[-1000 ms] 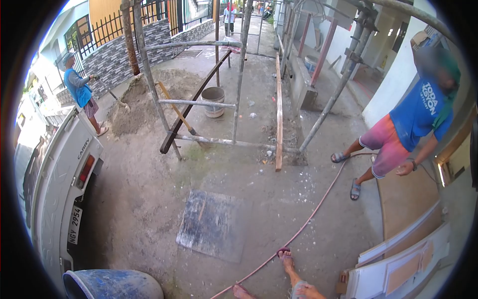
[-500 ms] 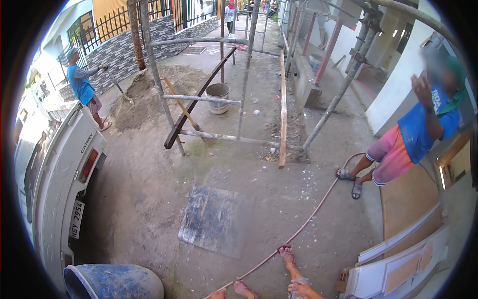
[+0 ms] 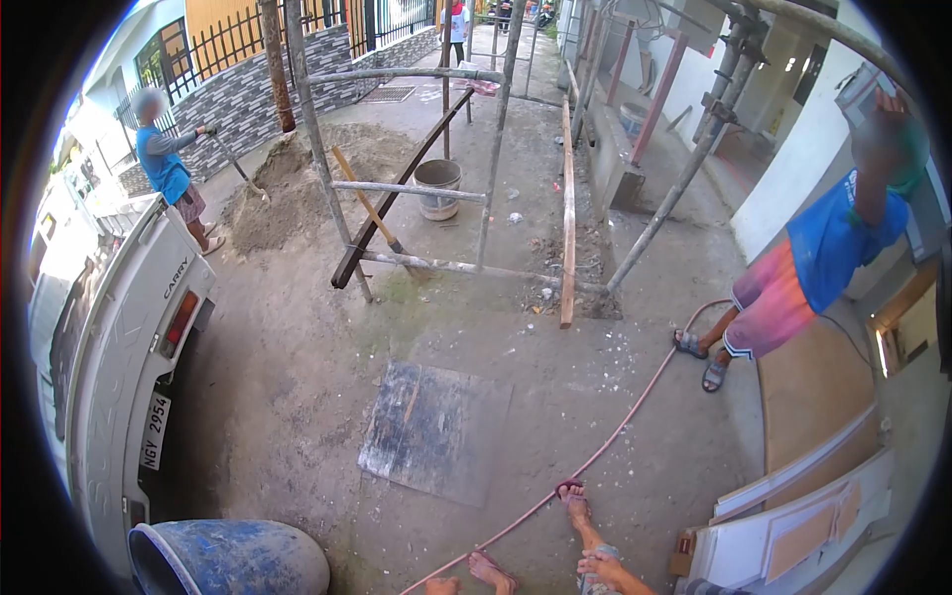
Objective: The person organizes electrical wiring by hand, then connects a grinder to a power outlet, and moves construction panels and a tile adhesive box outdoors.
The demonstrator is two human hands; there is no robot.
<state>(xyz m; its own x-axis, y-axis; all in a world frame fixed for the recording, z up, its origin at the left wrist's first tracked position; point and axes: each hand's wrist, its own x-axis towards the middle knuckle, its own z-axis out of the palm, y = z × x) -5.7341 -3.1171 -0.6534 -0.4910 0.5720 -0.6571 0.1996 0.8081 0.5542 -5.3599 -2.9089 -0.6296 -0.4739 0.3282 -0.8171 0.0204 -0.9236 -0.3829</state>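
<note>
Near the lower edge of the head view, my right hand (image 3: 601,568) rests against my bent right leg, fingers lying loosely over the knee and the grey shorts cloth. It holds nothing that I can see. Only a small part of my left hand (image 3: 442,586) shows at the bottom edge, close beside a pink hose (image 3: 617,433). Its fingers are mostly cut off, so whether it grips anything is hidden. My feet, in dark red slippers, are on the ground along the hose. A worn flat board (image 3: 436,431) lies ahead of me on the concrete.
A blue drum (image 3: 233,555) lies at lower left beside a white van (image 3: 149,347). Pole scaffolding (image 3: 416,188) stands ahead, with a bucket (image 3: 437,188) and sand pile (image 3: 273,193). One person shovels there; another stands right by leaning panels (image 3: 793,535).
The person at right has raised a hand higher, up by the head. The view has shifted slightly. My right hand stays on my leg.
</note>
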